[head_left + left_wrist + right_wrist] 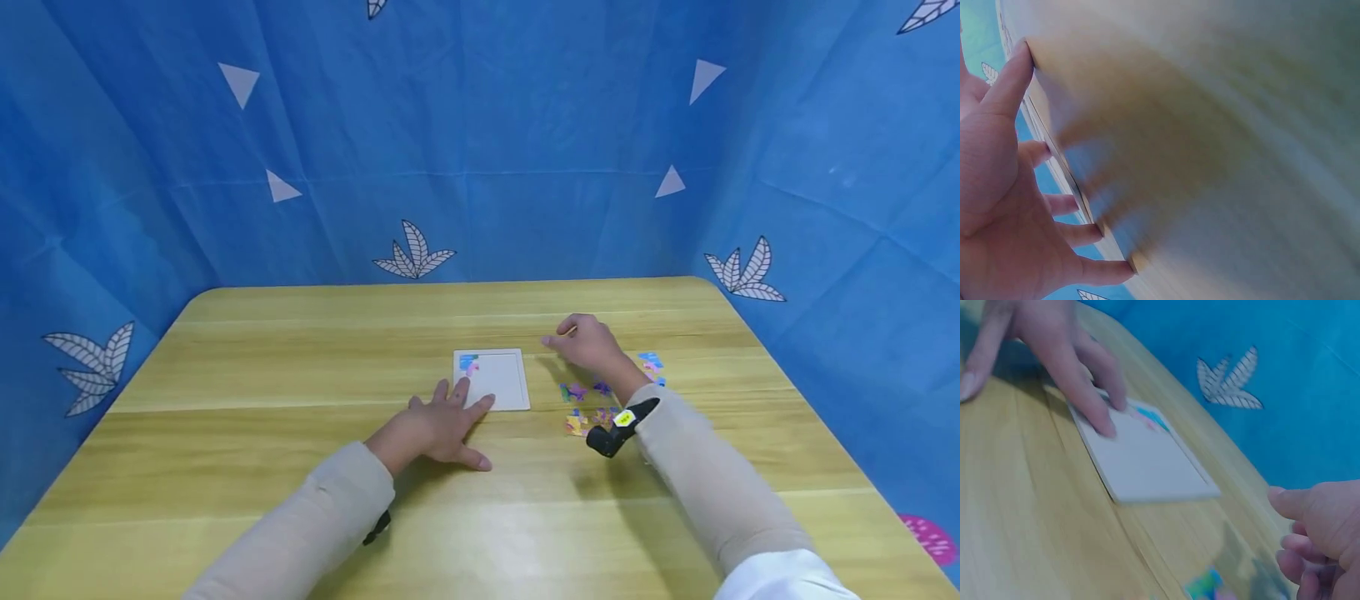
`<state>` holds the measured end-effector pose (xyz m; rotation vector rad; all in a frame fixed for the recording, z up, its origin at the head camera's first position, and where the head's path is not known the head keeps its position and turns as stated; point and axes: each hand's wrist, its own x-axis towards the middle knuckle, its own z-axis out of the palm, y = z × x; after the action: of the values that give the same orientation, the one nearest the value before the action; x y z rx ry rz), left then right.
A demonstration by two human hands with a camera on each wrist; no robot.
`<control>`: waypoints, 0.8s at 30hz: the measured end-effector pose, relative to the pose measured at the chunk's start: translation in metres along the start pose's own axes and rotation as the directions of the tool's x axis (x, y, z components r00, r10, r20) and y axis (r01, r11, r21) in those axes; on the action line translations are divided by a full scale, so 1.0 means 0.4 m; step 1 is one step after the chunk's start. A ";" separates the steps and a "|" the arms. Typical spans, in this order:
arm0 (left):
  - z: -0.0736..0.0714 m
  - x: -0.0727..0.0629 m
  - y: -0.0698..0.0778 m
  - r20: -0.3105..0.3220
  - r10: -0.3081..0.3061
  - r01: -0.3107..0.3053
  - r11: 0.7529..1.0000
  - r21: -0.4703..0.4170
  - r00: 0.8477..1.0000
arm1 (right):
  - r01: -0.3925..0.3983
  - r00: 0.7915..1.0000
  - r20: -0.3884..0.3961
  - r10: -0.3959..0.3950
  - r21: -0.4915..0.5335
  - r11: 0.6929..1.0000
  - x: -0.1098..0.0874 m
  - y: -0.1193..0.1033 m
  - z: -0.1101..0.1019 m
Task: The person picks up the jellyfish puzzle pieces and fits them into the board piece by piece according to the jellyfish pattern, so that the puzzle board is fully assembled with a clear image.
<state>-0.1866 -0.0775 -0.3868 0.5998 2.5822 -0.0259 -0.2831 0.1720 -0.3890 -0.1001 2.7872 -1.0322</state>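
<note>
Fitting pieces (577, 391) seems the step: left hand (444, 425) spread on the board (505, 382), right hand (589, 344) curled, holding I can't tell what, next needing careful alignment.

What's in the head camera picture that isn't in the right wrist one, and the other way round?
Only the head view: white triangles, both beige sleeves and the black wrist device.

Only the right wrist view: the lower fingertips of the right hand, curled below its thumb; the head view hides them.

Both: the left hand touching the white puzzle tray, blue and pink pieces in its corner, loose puzzle pieces, the wooden table and blue curtain with leaf prints.
</note>
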 end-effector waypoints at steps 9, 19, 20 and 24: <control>-0.005 -0.005 -0.011 0.003 -0.015 0.015 1.000 -0.002 1.000 | 0.005 1.000 -0.011 -0.006 -0.044 0.999 -0.018 0.062 -0.059; -0.002 -0.002 -0.005 0.015 -0.003 0.004 1.000 -0.030 1.000 | -0.045 0.999 -0.008 0.045 -0.122 0.992 -0.027 0.129 -0.090; -0.003 -0.002 -0.004 0.019 -0.004 0.005 0.999 -0.032 1.000 | -0.050 0.999 -0.007 0.049 -0.124 0.991 -0.028 0.133 -0.089; -0.003 0.002 -0.002 0.027 -0.004 0.005 0.999 -0.042 1.000 | -0.057 0.998 -0.004 0.057 -0.114 0.992 -0.032 0.145 -0.086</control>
<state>-0.1879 -0.0777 -0.3861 0.5748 2.5519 0.0192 -0.2769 0.2395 -0.3996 -0.0342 2.8313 -0.8606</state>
